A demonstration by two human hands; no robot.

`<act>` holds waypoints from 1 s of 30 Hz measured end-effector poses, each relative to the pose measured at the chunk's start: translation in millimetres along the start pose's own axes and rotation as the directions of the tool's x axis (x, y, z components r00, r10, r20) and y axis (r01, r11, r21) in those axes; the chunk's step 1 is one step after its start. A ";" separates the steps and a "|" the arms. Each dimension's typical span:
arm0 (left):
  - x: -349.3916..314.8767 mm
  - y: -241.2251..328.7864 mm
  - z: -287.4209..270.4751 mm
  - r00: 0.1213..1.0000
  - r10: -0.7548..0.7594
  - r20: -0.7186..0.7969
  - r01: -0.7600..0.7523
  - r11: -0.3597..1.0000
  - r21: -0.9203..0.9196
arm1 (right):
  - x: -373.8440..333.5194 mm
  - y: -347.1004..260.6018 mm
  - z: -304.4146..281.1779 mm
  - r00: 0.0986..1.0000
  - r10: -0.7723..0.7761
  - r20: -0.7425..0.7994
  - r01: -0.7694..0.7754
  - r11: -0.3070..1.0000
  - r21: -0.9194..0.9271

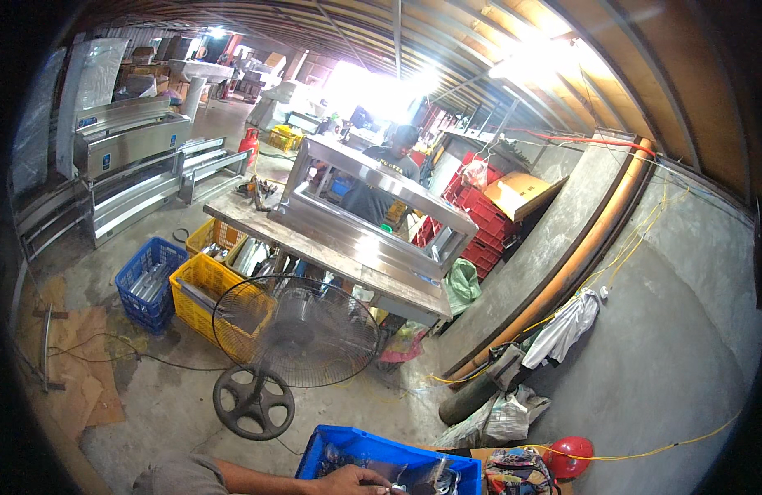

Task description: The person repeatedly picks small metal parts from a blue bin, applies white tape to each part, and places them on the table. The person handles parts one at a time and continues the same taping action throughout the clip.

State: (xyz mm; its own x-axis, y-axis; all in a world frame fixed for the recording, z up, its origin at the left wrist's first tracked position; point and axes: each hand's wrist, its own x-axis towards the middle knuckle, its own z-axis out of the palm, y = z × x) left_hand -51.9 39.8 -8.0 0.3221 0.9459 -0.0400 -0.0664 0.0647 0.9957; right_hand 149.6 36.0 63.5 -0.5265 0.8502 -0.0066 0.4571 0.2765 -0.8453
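Low in the head view, my left forearm reaches in from the left, and my left hand (355, 480) is over the near left part of a blue plastic crate (397, 445). Its fingers are bent together at the lower edge of the picture; what they hold, if anything, is cut off and too small to name. Inside the crate lie metal parts (443, 478) and other small pieces I cannot make out. My right hand is not in view.
A pedestal fan (297, 330) with a round black base (254, 403) stands ahead. Behind it, a workbench (340, 268) bears a steel frame (373, 239), with a person (381, 181) beyond. Yellow (208, 293) and blue crates (152, 285) stand left; a red helmet (569, 456) lies right.
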 end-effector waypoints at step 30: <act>8.5 -25.6 5.0 0.921 0.286 -0.263 -0.208 0.935 0.289 | 15.0 7.2 28.4 0.988 0.106 -0.114 -0.081 0.976 0.204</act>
State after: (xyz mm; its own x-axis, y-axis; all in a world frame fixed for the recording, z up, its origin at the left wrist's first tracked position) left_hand -42.8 44.6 -33.4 0.0293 0.9736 0.2264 0.1434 -0.2283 0.9630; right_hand 124.6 38.0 42.1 -0.3895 0.9204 -0.0351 0.3424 0.1093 -0.9332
